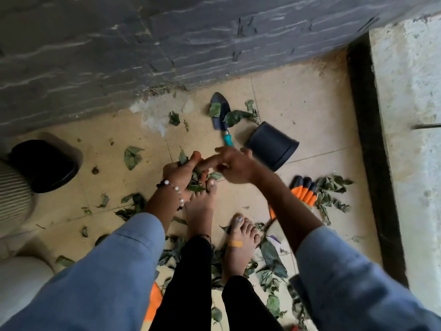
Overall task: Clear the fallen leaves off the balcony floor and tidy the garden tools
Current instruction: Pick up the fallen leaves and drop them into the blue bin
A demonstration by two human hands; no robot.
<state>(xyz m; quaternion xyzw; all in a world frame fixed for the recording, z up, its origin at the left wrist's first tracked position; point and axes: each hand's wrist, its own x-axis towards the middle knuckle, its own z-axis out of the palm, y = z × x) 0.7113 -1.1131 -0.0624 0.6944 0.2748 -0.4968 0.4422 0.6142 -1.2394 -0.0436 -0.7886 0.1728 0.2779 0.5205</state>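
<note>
Lying scattered over the beige tiled floor (298, 96) are crumpled green leaves (132, 156), dull and partly curled, thickest around the person's bare feet (241, 240) and in a heap just beside an orange-and-black garden glove (304, 189) at the right. A hand trowel (220, 113) with a dark blade and a teal handle rests on the tiles near the grey stone wall (119, 44), its tip toward the wall, with a couple of leaves on and against the blade. Just right of its handle a black plastic pot (272, 145) lies tipped on its side. The left hand (181, 174), a bead-and-pearl bracelet (174, 189) at its wrist, is turned palm up with fingers curled round a bunch of gathered leaves (195, 177), holding it above the toes of the left foot. The right hand (235, 167) reaches across from the right, its straight fingers touching that bunch at the left palm; motion blur hides whether they pinch a leaf, so its grip cannot be told. Both forearms come out of pale blue sleeves (114, 271). At the left edge a round black pot (45, 166) stands beside a ribbed white container (12, 194).
</note>
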